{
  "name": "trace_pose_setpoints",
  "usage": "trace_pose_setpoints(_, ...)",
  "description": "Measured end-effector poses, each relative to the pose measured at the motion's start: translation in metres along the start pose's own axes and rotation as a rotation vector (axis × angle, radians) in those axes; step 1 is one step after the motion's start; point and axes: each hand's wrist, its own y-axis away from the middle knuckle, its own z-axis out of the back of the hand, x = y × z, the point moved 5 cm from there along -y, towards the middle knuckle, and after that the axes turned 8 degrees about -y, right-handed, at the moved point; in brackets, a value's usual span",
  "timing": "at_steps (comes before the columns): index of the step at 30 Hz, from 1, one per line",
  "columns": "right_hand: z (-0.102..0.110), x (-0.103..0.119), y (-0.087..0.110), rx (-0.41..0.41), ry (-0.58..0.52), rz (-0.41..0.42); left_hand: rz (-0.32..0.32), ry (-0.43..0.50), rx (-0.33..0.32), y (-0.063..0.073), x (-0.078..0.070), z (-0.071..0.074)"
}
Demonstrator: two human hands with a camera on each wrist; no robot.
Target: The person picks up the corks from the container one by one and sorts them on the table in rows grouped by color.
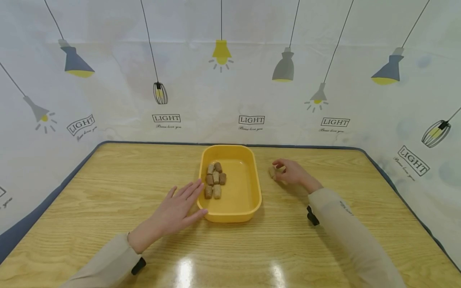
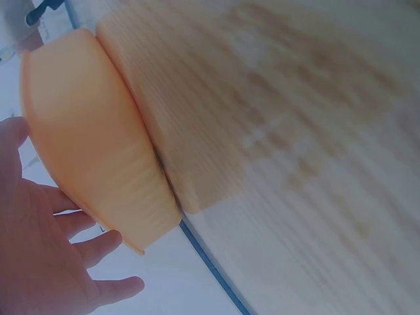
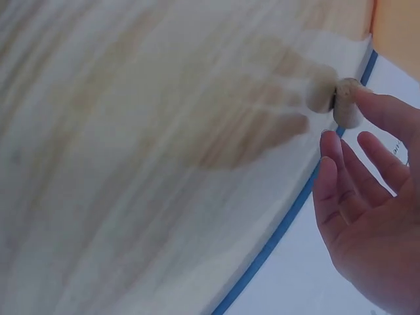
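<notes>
A yellow tray sits upright at the middle of the frame on the wooden desk, where both hands can reach it from the lower corners. The left hand, left of centre, lies with its fingers outstretched and spread along the tray's left rim, the thumb by its lower-left corner; nothing is gripped, and so light a contact would seem enough to keep the tray from sliding. Inside, seven small cylinders in lighter and darker browns lie grouped against the left wall — which leaves the tray's right half bare, the side nearer the right hand. That hand is right of centre, at a lone pale cylinder on the desk just beyond the tray's right wall. Its thumb touches the piece and the fingertips curve close — a grip suited to so small a thing, I judge — though I cannot tell whether it is firmly pinched. The right-wrist view shows the piece against the desk surface, apparently not lifted.
</notes>
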Motion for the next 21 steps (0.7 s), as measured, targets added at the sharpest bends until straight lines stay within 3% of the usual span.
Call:
trace_pose_setpoints(12,0.028,0.029,-0.005,-0.069,-0.099,0.038,-0.009,-0.003,0.001,0.000,-0.001,0.001)
trace_pose_setpoints(21,0.030,0.066,-0.024,-0.065,-0.200,0.004,-0.007,0.002,0.002,0.000,0.000,0.001)
